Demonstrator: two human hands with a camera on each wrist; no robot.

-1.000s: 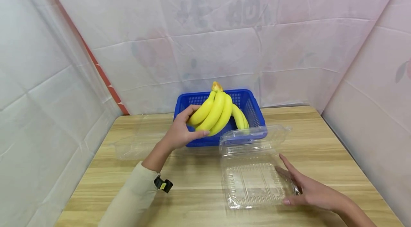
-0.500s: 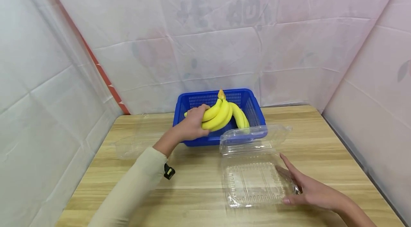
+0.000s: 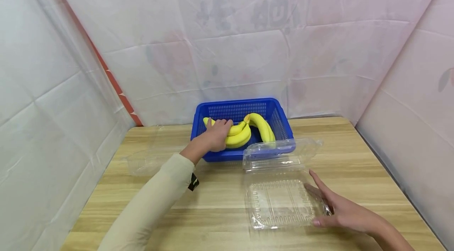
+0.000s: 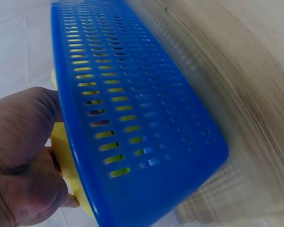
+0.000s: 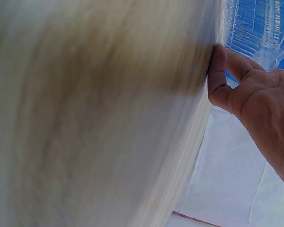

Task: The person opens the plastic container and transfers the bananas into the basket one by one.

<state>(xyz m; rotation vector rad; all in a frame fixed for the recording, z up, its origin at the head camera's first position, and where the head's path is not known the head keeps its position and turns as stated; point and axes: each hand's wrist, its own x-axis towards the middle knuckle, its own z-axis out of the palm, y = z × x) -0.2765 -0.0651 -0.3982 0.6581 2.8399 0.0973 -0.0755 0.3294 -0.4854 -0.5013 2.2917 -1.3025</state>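
Observation:
In the head view, my left hand (image 3: 216, 134) is down inside the blue basket (image 3: 235, 156), gripping a bunch of bananas (image 3: 238, 140) whose stem points right. The left wrist view shows the same hand (image 4: 28, 156) behind the basket's perforated wall (image 4: 132, 94), with yellow peel beside the fingers. A second bunch of bananas (image 3: 264, 127) lies in the basket's right half. Nearer the front, a clear plastic clamshell box (image 3: 280, 203) stands with its lid (image 3: 280, 149) raised against the basket. My right hand (image 3: 340, 207) holds the box's right side, thumb at the front corner.
Another clear plastic box (image 3: 147, 162) stands left of the basket, partly behind the left forearm. White sheeting (image 3: 241, 54) closes in the back and both sides of the wooden table (image 3: 213, 219).
The left hand has lowered the bananas from above the basket into its left half, and the bunch has tipped so its stem points right. The right hand and box stay put.

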